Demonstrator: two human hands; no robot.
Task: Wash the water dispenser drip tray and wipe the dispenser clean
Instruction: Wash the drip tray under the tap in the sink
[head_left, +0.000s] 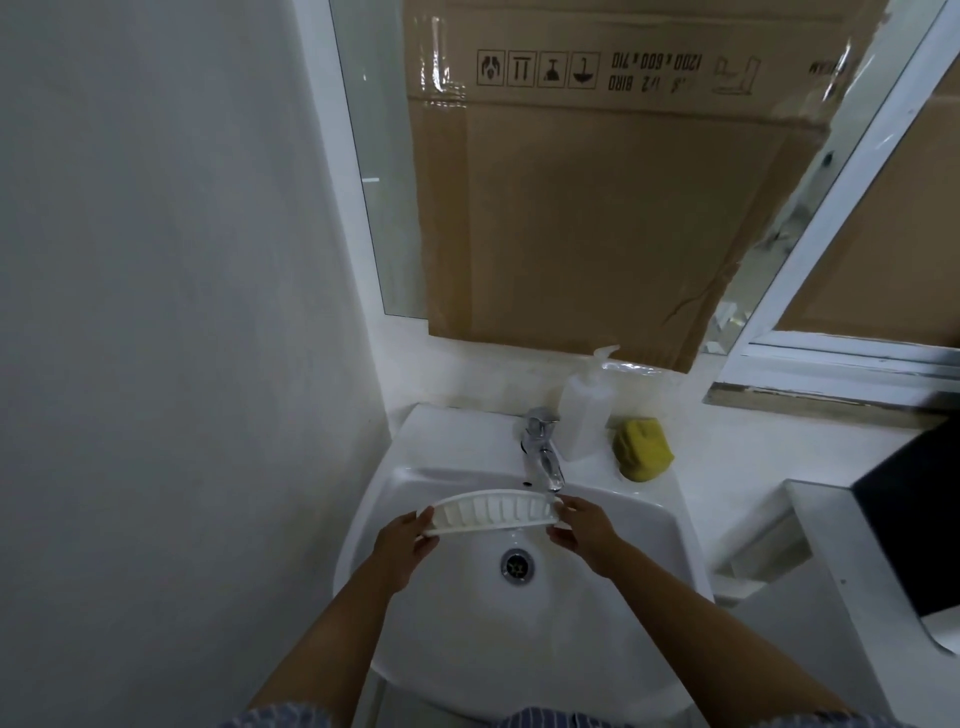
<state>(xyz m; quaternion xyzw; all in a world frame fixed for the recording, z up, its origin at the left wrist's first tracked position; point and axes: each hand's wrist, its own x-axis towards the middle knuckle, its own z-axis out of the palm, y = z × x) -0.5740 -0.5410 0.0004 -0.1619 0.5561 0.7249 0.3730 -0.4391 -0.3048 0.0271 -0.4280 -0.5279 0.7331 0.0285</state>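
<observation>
One drip tray (496, 513), white, curved, with a row of ribs along its inner face. It is held over the bowl of the sink (613, 587), just under the spout of the tap (543, 457). Long axis runs left to right across the view. The tray is tipped on edge, so its ribbed open side faces toward the person and its curved wall arches toward the tap. The right end sits directly below the spout; whether water is flowing I cannot tell for certain.

Left hand (402, 545): grips the left end of the tray, thumb on top edge, fingers curled beneath. Right hand (584, 530): pinches the right end, forefinger along the upper rim, other fingers curled under the lower edge. Both forearms reach in from the bottom of the view, well apart.

Counts: one tray, one tap, one drain (517, 566) in the sink floor below the tray, one clear pump bottle (584, 415) on the sink ledge just right of the tap, one yellow sponge (641, 449) on the ledge just right of the bottle. Two hands.

One sheet of cardboard (597, 208) covers the window behind the sink, printing upside down.
</observation>
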